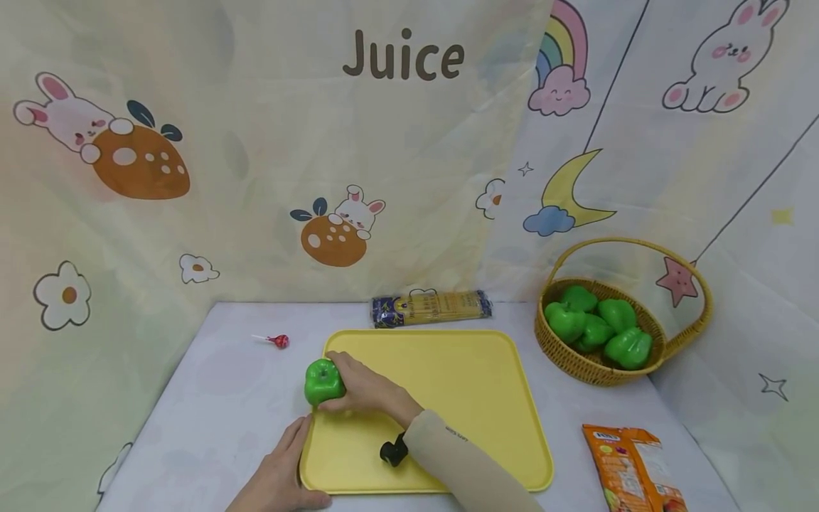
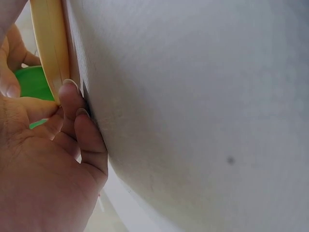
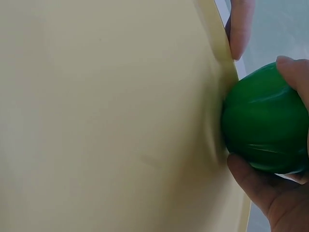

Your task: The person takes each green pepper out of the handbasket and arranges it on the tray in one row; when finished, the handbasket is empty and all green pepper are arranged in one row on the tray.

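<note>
My right hand [image 1: 366,387] grips a green bell pepper [image 1: 324,382] at the left rim of the yellow tray [image 1: 448,398]. In the right wrist view the pepper [image 3: 265,121] sits between thumb and fingers, its side right at the tray's raised edge. My left hand [image 1: 278,466] holds the near left corner of the tray, fingers along the left side and thumb at the front edge. Seen from the left wrist, the left hand's [image 2: 53,159] fingertips bend against the tray rim [image 2: 50,43], and the pepper [image 2: 35,87] shows partly behind the rim.
A wicker basket [image 1: 579,366] with several green bell peppers [image 1: 591,331] stands at the back right. Behind the tray lies a spaghetti pack [image 1: 431,308]. A red lollipop [image 1: 280,341] is at the back left, and an orange snack bag [image 1: 630,466] lies right of the tray.
</note>
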### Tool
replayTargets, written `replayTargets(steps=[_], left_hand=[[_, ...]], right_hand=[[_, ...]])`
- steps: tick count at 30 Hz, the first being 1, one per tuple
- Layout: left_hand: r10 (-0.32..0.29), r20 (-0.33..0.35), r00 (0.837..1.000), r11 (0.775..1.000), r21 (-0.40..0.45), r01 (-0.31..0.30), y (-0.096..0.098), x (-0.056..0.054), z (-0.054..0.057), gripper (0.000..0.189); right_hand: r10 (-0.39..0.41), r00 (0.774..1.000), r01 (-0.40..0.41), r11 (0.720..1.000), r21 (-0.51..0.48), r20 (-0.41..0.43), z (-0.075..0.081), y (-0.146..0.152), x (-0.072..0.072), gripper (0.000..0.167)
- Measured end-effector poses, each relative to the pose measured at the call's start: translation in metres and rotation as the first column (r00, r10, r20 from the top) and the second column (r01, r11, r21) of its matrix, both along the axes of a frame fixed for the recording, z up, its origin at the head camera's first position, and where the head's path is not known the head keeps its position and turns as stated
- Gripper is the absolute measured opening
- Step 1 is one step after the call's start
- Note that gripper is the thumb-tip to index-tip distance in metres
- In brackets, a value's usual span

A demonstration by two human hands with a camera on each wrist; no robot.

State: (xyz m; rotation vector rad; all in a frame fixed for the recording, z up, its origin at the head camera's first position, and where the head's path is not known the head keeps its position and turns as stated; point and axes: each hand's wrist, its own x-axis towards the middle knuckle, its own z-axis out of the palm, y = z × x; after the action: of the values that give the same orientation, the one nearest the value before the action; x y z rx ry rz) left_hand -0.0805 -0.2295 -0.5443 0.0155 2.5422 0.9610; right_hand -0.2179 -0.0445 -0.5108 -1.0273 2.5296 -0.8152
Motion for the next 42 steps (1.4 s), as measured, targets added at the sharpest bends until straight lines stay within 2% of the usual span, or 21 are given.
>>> replayTargets(steps=[5,12,20,30,37,42], left_hand=[[0.014,0.008,1.0,1.0,-0.007,-0.014,0.0,0.0,0.001,0.144],[-0.008,-0.006,1.0,1.0,-0.002,0.008,0.0,0.0,0.001,0.143],[0.029,0.044,0.999,1.0,-0.003,-0.029,0.002,0.0,0.003,0.145],[0.031,0.044,0.999,1.0,0.004,-0.031,0.002,0.001,0.001,0.148],[0.014,0.02,1.0,1.0,-0.001,-0.014,0.001,0.002,0.002,0.148],[0.015,0.027,1.0,1.0,0.002,-0.015,0.004,0.001,0.001,0.148]], right_hand=[[-0.005,1.0,0.005,1.0,-0.001,-0.019,0.002,0.001,0.0,0.095],[-0.012,1.0,0.012,1.0,0.005,-0.018,0.004,0.004,0.001,0.098],[-0.023,0.998,0.025,0.999,0.033,-0.053,0.006,0.016,0.0,0.1],[-0.029,0.998,0.028,0.999,-0.015,-0.061,0.017,0.047,-0.003,0.095],[-0.069,0.997,0.068,0.998,-0.013,-0.035,0.028,0.073,-0.003,0.093],[-0.096,0.995,0.096,0.995,-0.014,-0.034,0.034,0.094,-0.003,0.092]])
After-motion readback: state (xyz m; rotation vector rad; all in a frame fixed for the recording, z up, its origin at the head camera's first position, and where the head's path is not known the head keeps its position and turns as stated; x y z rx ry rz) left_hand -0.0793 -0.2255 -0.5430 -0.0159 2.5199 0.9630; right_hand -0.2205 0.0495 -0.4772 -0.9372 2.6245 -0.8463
